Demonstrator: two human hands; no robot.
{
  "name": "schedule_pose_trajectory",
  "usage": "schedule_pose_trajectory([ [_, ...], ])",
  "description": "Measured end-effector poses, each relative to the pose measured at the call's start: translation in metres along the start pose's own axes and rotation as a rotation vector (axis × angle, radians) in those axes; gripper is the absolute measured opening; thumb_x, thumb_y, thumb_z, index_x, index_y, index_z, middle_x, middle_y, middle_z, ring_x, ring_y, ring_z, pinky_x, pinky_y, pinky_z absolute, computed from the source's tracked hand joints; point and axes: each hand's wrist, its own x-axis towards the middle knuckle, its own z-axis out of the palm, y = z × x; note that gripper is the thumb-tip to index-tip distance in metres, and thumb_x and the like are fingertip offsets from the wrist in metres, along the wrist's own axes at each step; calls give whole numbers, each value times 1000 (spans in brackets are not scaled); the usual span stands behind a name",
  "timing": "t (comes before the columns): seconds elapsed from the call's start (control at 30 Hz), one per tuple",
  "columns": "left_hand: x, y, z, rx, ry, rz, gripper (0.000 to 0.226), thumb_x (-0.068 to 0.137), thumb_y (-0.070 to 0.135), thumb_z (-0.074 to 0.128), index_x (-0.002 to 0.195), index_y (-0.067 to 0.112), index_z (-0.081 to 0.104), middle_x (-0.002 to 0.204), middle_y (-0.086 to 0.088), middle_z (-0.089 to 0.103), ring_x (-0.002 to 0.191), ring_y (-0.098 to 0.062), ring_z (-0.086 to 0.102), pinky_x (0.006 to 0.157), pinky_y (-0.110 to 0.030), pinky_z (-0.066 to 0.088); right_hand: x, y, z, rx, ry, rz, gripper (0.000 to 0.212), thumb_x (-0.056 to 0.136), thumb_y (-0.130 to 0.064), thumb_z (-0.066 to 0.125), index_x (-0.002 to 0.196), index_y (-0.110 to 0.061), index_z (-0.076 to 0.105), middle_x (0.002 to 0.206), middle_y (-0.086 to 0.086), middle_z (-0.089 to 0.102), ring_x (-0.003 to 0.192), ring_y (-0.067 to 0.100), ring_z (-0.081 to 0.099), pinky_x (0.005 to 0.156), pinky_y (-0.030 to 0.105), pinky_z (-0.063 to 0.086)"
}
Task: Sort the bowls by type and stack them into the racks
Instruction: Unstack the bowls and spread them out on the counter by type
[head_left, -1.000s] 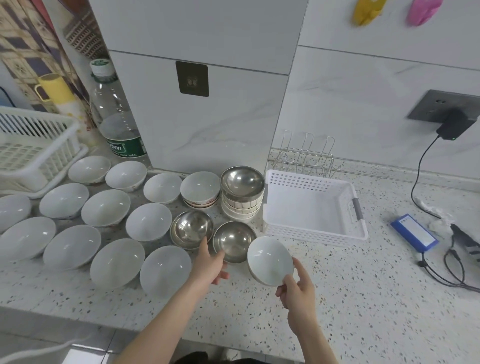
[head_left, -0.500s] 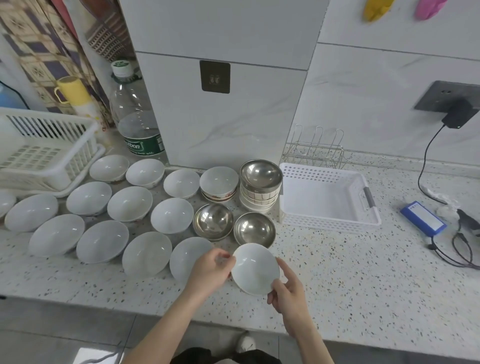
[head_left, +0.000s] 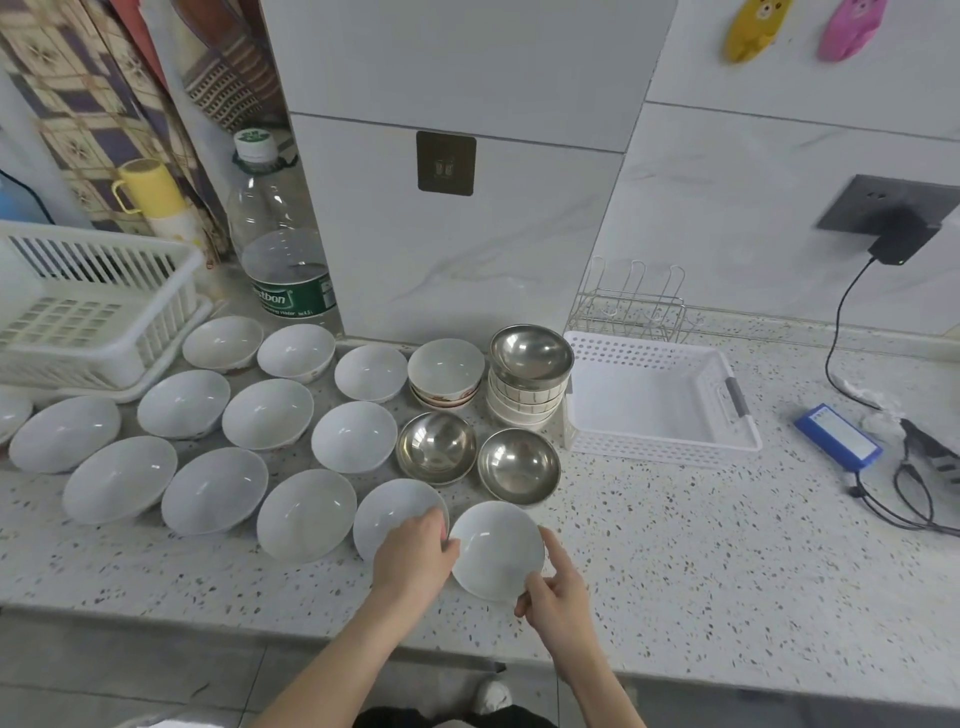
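Both hands hold one white bowl at the near edge of the speckled tabletop, just in front of two loose steel bowls. Left hand: grip closed on the bowl's left rim, fingers curled over it; the hand also overlaps a neighbouring white bowl. Right hand: grip closed on the lower right rim, thumb on the inside edge, fingers behind. The bowl is tilted toward the camera; whether it touches the tabletop cannot be told. More white bowls are spread in rows to the left. Behind the steel pair stands a stack of bowls topped by a steel one, just beside a white perforated basket. A white slatted rack sits far left.
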Motion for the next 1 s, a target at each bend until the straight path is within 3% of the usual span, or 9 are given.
schedule_pose_trajectory([
  [0.23,3,-3,5,23,-11,8,23,91,34,56,77,21,44,63,9,46,65,-17,50,46,-25,27,4,2,-4,-43,-10,48,65,87,-2,45,115,-60,40,59,9,67,54,12,61,52,20,47],
  [0.4,5,-4,7,21,-1,12,28,91,36,58,72,24,40,60,8,46,59,-12,48,43,-21,24,6,1,-5,-56,-21,74,62,86,-2,46,114,-57,40,58,8,67,54,13,62,50,20,46],
  [0.53,8,-4,6,-11,-18,11,27,89,39,60,74,23,43,61,10,49,58,-9,48,44,-20,27,9,0,-10,-166,-67,83,58,88,-7,49,129,-46,36,55,5,68,52,7,63,50,17,44],
  [0.73,21,-1,-4,-226,24,-63,28,91,42,58,72,22,51,64,8,58,59,-9,53,54,-24,38,17,-12,-27,-280,4,45,49,94,-34,52,142,-38,40,48,-1,64,49,6,64,47,10,43],
  [0.9,50,21,-29,-506,-19,-55,19,93,39,56,83,24,59,72,6,66,71,-11,63,61,-27,45,40,-45,-48,-274,105,-32,41,96,-32,51,137,-34,51,46,-1,59,46,4,59,48,13,48],
  [1.0,73,46,-44,-655,13,-88,25,90,46,56,95,22,61,68,6,68,58,-7,62,62,-32,47,59,-69,-59,-232,171,-78,36,96,-30,51,132,-35,52,49,0,63,51,0,61,46,8,41],
])
